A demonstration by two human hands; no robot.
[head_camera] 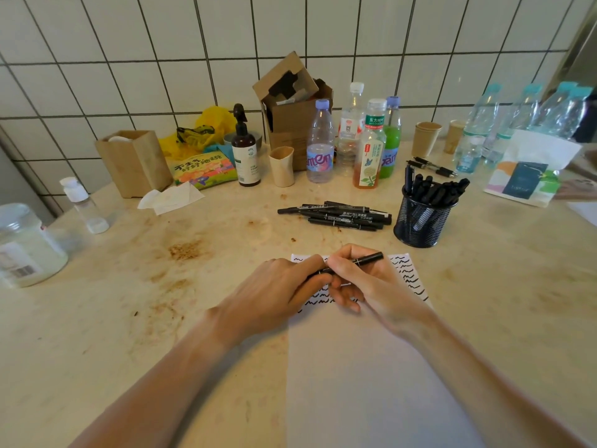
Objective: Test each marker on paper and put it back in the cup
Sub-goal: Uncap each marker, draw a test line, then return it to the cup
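Head view is showing both bare hands meeting over the top edge of a white sheet of paper (371,367) lying on the stained beige tabletop (161,318). The right hand (361,279) is curling its fingers around a slim black marker pen (361,260), and the left hand (284,286) is pinching the pen's lower, near end, so each grip is clamped on the same pen. Whether a cap is being pulled off or pushed on cannot be told, as the fingers are hiding that end.

The pen's long axis is running from lower left, inside the left grip, up to the right, with its free end pointing roughly toward the black wire-mesh pen cup (421,218). That cup is standing beyond the paper and to the right, well apart from the hands and already holding a bunch of black markers. The right hand is the nearer one to it, so a return of the pen would likely fall to that arm, reaching forward and rightward.

Between the hands and the cup, slightly left, a loose pile of black markers (339,215) is lying flat on the tabletop, with long axes running left to right. Black squiggles are covering the upper strip of the paper, and the lower part is bare, which suggests testing is partway through.
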